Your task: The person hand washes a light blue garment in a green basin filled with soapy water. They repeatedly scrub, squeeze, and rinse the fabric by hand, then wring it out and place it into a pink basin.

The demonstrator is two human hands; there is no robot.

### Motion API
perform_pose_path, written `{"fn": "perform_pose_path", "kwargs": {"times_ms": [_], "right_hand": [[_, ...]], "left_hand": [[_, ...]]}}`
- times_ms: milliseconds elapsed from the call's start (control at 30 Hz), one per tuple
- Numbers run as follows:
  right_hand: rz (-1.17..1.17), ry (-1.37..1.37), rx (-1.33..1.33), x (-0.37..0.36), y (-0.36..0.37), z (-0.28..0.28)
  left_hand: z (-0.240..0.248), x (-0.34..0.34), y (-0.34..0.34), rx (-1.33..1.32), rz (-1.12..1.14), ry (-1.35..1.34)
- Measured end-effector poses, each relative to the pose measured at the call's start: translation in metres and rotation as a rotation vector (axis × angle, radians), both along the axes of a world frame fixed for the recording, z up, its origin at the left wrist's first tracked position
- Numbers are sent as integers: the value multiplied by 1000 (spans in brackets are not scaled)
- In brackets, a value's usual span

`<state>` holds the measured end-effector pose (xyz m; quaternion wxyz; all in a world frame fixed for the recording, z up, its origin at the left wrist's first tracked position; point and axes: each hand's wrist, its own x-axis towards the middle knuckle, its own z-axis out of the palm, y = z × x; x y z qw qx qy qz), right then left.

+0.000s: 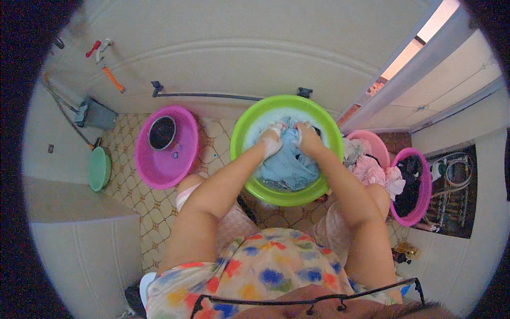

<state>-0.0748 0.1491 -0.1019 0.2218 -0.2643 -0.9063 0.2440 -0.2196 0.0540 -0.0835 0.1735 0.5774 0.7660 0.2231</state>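
Observation:
A light blue cloth garment (291,162) lies bunched in soapy water inside a round lime green basin (285,200). My left hand (272,139), covered with suds, is closed on the garment's upper left part. Close beside it, my right hand (308,137) grips the same cloth at the upper right. Between the two hands the fabric is gathered up. White foam rings the water, and a small dark patch shows by my right hand. The fingertips are partly hidden in the cloth.
Left on the tiled floor stands a magenta basin (183,169) holding a dark round bowl (162,133). A small green basin (99,169) leans by the wall. At right are a pink basin (378,142), pink clothes (367,171) and another magenta basin (425,194) with dark clothes.

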Motion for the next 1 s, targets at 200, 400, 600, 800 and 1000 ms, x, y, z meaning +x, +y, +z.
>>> {"fn": "perform_pose_path", "kwargs": {"times_ms": [200,400,600,800,1000], "right_hand": [[64,-376,-84,-8,-5,-24],[31,-407,75,-7,-6,-12],[47,143,97,14,8,27],[24,370,-1015,36,29,48],[-9,507,-1132,38,33,57]], "left_hand": [[-29,8,4,-116,33,147],[-25,3,4,-351,-6,46],[1,1,-5,97,146,-220],[34,-9,-8,-44,7,-182],[39,-6,-11,180,74,-318]]}}
